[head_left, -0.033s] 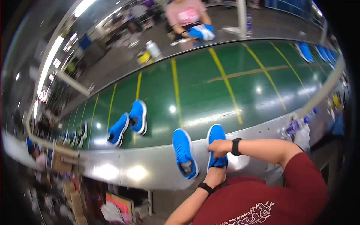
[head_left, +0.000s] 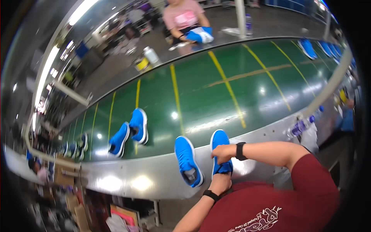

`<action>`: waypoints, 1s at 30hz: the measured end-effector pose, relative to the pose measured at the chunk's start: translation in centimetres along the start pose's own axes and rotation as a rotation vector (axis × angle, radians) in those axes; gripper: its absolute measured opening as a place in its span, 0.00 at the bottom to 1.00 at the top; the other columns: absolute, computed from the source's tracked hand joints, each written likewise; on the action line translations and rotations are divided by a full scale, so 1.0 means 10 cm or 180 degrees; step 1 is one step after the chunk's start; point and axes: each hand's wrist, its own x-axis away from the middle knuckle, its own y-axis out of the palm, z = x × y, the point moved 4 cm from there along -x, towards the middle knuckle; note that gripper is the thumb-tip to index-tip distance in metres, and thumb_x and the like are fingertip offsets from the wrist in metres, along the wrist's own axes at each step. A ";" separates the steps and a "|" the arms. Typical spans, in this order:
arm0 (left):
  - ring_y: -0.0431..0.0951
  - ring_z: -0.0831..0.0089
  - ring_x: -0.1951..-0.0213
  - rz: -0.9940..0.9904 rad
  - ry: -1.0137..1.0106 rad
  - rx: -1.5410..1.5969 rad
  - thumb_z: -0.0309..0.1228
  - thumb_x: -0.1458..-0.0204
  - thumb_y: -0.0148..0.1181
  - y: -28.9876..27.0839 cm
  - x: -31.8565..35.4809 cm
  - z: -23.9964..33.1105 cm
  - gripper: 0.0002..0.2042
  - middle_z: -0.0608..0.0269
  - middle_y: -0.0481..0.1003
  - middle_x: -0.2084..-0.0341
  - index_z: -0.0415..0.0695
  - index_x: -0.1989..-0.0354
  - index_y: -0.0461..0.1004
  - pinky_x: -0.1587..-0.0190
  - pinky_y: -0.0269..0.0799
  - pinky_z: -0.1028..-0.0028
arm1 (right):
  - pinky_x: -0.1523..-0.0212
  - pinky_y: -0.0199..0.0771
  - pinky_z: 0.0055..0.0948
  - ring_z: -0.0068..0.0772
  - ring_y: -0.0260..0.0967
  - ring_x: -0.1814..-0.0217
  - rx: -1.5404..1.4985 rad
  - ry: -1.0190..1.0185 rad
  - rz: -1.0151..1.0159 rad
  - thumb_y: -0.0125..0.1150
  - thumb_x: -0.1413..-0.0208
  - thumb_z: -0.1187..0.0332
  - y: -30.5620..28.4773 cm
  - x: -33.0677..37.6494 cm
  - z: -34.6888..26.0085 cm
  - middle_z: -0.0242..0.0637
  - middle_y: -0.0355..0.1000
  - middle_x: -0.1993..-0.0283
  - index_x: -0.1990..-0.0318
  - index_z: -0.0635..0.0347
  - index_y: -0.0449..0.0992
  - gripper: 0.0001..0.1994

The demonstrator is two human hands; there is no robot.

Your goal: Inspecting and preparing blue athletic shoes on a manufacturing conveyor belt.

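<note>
A blue sneaker [head_left: 220, 138] with a white sole lies toe away on the metal edge of the conveyor in front of me. My left hand [head_left: 220, 183] is closed around its heel end, fingers partly hidden by the shoe. Over the lace area, my right hand [head_left: 224, 153] is closed with its fingertips at the upper; exactly what they pinch is too small to see. Just left of it rests the matching blue sneaker [head_left: 185, 154], untouched, its opening toward me and pale stuffing inside.
Another blue pair [head_left: 138, 125] sits on the green belt [head_left: 201, 100] to the left, with dark shoes [head_left: 83, 143] beyond. More blue shoes [head_left: 308, 49] are at the far right. Across the belt a co-worker [head_left: 184, 17] holds a blue-and-white item. A bottle [head_left: 301, 127] lies at right.
The whole view has shifted slightly, so the belt and shoes appear a little farther left. Both hands stay on the same sneaker.
</note>
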 end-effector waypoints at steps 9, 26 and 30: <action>0.76 0.54 0.78 -0.0038 0.0187 0.0253 0.39 0.58 0.60 -0.15 -0.07 -0.10 0.13 0.53 0.74 0.82 0.43 0.70 0.73 0.74 0.72 0.60 | 0.63 0.74 0.36 0.43 0.76 0.63 -0.0936 -0.0018 0.1104 0.62 0.57 0.69 -0.17 0.19 0.16 0.44 0.77 0.64 0.53 0.57 0.76 0.19; 0.78 0.59 0.69 0.0721 0.0758 0.0237 0.47 0.57 0.61 -0.02 -0.16 -0.21 0.19 0.50 0.76 0.74 0.44 0.65 0.76 0.69 0.72 0.61 | 0.64 0.67 0.36 0.39 0.66 0.58 0.0271 -0.0724 0.2665 0.56 0.56 0.68 0.26 0.24 -0.54 0.38 0.70 0.62 0.62 0.49 0.77 0.11; 0.78 0.55 0.68 -0.1257 -0.2167 0.0168 0.50 0.55 0.58 0.12 -0.17 -0.40 0.21 0.47 0.77 0.73 0.42 0.66 0.74 0.64 0.73 0.60 | 0.63 0.70 0.46 0.52 0.70 0.62 -0.1079 -0.2202 0.0761 0.55 0.57 0.72 0.17 0.31 -1.67 0.49 0.72 0.68 0.66 0.60 0.76 0.09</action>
